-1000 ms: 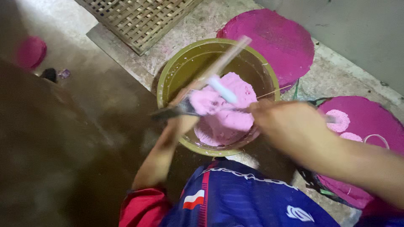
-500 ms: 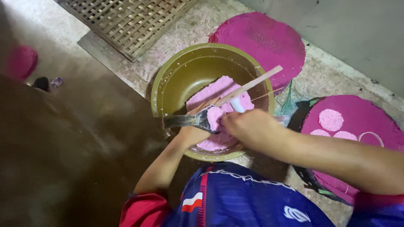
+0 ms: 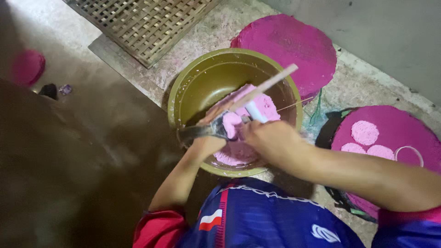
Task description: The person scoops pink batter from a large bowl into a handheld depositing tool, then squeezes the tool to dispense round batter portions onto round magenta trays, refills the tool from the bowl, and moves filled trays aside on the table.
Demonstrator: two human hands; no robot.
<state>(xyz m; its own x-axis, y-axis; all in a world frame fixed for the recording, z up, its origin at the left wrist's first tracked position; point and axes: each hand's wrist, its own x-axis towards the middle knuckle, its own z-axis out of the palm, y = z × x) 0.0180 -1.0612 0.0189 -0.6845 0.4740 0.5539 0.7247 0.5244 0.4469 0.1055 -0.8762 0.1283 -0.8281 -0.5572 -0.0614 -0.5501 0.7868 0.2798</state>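
An olive-green bowl [image 3: 183, 92] on the floor holds pink paste [image 3: 268, 106]. My left hand [image 3: 206, 146] grips the handle of a metal ladle [image 3: 196, 132] at the bowl's near rim, and its scoop carries a lump of pink paste. My right hand [image 3: 271, 138] is closed on a small white tool [image 3: 255, 111] pressed against that lump. A flat wooden stick [image 3: 271, 82] slants across the bowl from the ladle up to the far right rim.
A round pink-coated tray [image 3: 294, 43] lies behind the bowl. Another pink tray [image 3: 395, 124] at the right carries three pale pink discs and a white ring [image 3: 409, 155]. A bamboo lattice mat [image 3: 138, 23] lies at the top left. A small pink lid [image 3: 27, 66] sits far left.
My right hand has moved left from the bowl's right side to the ladle's scoop. The ladle has dropped toward the near rim. The wooden stick now slants lower.
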